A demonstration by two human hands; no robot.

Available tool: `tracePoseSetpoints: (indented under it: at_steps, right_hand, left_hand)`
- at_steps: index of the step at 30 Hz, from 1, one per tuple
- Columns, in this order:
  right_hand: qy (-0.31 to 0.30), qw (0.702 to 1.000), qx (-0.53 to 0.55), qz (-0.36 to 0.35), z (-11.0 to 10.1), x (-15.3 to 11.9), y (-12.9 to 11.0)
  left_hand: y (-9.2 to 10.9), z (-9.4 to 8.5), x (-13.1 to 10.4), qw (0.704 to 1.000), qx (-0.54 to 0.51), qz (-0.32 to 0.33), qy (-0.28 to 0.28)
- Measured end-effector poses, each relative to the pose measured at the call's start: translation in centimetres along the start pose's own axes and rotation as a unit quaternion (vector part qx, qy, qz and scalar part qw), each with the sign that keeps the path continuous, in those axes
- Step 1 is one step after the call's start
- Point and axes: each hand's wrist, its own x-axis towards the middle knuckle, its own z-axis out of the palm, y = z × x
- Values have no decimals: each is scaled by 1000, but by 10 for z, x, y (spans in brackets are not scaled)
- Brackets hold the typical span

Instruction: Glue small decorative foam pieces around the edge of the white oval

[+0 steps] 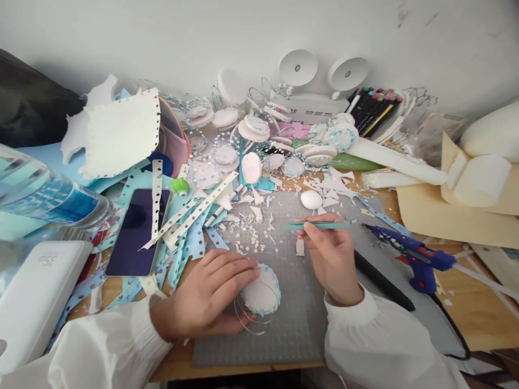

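Observation:
On the grey cutting mat (259, 346), my left hand (214, 294) grips the left side of a round white disc (261, 292) between thumb and fingers. Small blue and white pieces line the disc's rim, and a thin wire loops out below it. My right hand (330, 254) pinches teal tweezers (324, 225), whose tips point left above the mat. Tiny star-shaped paper pieces (253, 237) lie scattered beyond the disc. Near my right fingers are a small pale piece (300, 248) and a white oval object (311, 200).
A blue glue gun (417, 254) and its black cable lie at the right. At the left are a phone (138, 232), a power bank (42, 302), a water bottle (52, 189) and punched paper strips (203, 210). Several decorated discs (253, 128) crowd the back.

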Motion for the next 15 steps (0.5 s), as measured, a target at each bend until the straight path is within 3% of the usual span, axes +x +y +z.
tracePoseSetpoints:
  at_steps: [4,9,15]
  right_hand:
    - [-18,994,-96,-56,-3,1,-1]
    - [-106,964,-229,-83,-1,-5,2]
    - [-149,943,-282,-96,-2,-5,11]
  left_hand:
    - [1,-1,4,1000,0,-3,-23]
    - [2,2,2,998,4,1,-61]
    - [2,2,0,996,15,-5,-86]
